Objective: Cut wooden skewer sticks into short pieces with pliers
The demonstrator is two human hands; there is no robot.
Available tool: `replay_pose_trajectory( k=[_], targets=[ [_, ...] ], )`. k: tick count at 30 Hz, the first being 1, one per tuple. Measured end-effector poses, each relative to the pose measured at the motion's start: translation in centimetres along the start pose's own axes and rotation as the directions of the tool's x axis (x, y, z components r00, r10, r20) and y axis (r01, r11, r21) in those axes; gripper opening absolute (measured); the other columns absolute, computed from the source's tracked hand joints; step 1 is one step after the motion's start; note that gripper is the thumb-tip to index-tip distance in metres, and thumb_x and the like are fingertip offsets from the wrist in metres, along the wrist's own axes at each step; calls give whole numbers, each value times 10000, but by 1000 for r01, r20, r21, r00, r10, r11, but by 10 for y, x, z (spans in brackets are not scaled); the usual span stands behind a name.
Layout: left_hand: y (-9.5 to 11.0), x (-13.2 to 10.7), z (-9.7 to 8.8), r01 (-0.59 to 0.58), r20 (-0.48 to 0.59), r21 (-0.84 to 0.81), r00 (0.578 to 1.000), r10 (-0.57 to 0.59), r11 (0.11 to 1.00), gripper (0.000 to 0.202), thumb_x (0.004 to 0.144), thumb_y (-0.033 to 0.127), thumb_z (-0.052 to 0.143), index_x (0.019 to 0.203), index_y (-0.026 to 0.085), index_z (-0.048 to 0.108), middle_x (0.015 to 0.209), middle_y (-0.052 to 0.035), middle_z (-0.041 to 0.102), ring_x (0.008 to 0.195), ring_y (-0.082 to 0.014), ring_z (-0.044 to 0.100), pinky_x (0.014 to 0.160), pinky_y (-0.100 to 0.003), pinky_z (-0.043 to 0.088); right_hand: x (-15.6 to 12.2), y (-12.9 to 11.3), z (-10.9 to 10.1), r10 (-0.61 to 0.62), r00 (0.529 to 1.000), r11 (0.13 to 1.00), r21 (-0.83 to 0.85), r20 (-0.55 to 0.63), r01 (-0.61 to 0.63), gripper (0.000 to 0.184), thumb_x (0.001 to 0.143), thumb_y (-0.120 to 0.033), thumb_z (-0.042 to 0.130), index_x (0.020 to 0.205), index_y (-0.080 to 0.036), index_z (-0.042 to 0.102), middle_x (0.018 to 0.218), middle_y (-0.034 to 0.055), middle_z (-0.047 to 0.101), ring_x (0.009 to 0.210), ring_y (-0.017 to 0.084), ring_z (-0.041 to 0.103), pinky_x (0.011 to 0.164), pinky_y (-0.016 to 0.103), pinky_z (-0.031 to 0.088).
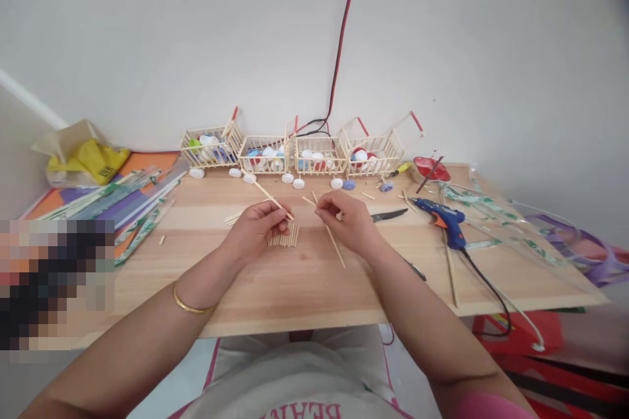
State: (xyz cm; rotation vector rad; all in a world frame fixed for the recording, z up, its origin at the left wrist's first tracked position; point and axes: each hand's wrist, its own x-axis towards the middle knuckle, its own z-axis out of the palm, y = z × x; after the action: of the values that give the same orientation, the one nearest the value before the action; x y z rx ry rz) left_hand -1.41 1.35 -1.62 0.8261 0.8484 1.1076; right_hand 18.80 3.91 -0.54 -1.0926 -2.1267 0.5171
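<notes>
My left hand [260, 226] pinches a thin wooden stick [272, 198], which slants up and away to the left. Just beneath its fingers, a row of short cut sticks [291, 236] lies side by side on the table. My right hand [346, 216] is closed, thumb and finger pinched at a longer wooden stick [337, 247] that runs down toward me. A second stick crosses by those fingertips; whether it is held too is unclear. Beside the right hand lies a dark-bladed tool [389, 215], partly hidden by the wrist.
Along the wall stand several small stick-built carts [322, 144] with bottle-cap wheels, filled with caps. A blue glue gun [445, 219] and its cable lie at the right, near a red dish [432, 170]. Packaged strips [132, 196] and a yellow bag [91, 163] occupy the left.
</notes>
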Motion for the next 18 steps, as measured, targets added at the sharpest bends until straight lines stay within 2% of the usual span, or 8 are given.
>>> replay_pose_trajectory(
  k=[2, 5, 9, 14, 18],
  targets=[
    [1, -2, 2, 23, 2, -25, 1000, -23, 999, 181, 675, 244, 714, 787, 119, 647, 651, 4, 556, 572, -65, 488, 588, -219, 473, -1, -7, 5, 28, 998, 982, 189, -61, -16, 49, 812, -230, 542, 819, -181, 546, 731, 4, 568, 650, 112, 509, 613, 234, 414],
    [0, -3, 5, 50, -2, -51, 999, -50, 997, 211, 660, 234, 726, 827, 124, 660, 633, 6, 566, 570, -65, 504, 603, -219, 478, -4, -17, 13, 88, 995, 945, 320, -42, -70, 83, 792, -263, 567, 780, -182, 549, 688, -6, 564, 596, 98, 491, 564, 224, 414],
    [-4, -4, 6, 70, 18, -65, 997, -69, 995, 219, 665, 220, 725, 850, 115, 669, 665, -10, 589, 586, -68, 522, 619, -231, 488, -6, -23, 19, 103, 995, 933, 347, 4, -98, 106, 790, -279, 578, 758, -178, 567, 680, -8, 578, 584, 93, 492, 543, 215, 403],
    [-5, -6, 7, 64, 54, -87, 997, -59, 994, 164, 697, 211, 703, 818, 113, 652, 644, -4, 578, 568, -66, 509, 590, -226, 473, -7, -23, 20, 64, 997, 922, 385, -33, -47, 101, 796, -277, 583, 778, -180, 563, 698, -2, 585, 624, 104, 511, 578, 229, 414],
    [-4, -6, 9, 65, 54, -99, 997, -59, 993, 172, 690, 217, 709, 813, 122, 637, 614, 5, 566, 562, -72, 513, 583, -223, 468, -7, -24, 20, 54, 998, 920, 390, -13, -44, 121, 794, -297, 591, 769, -181, 565, 708, 4, 594, 640, 111, 521, 589, 239, 423]
  ],
)
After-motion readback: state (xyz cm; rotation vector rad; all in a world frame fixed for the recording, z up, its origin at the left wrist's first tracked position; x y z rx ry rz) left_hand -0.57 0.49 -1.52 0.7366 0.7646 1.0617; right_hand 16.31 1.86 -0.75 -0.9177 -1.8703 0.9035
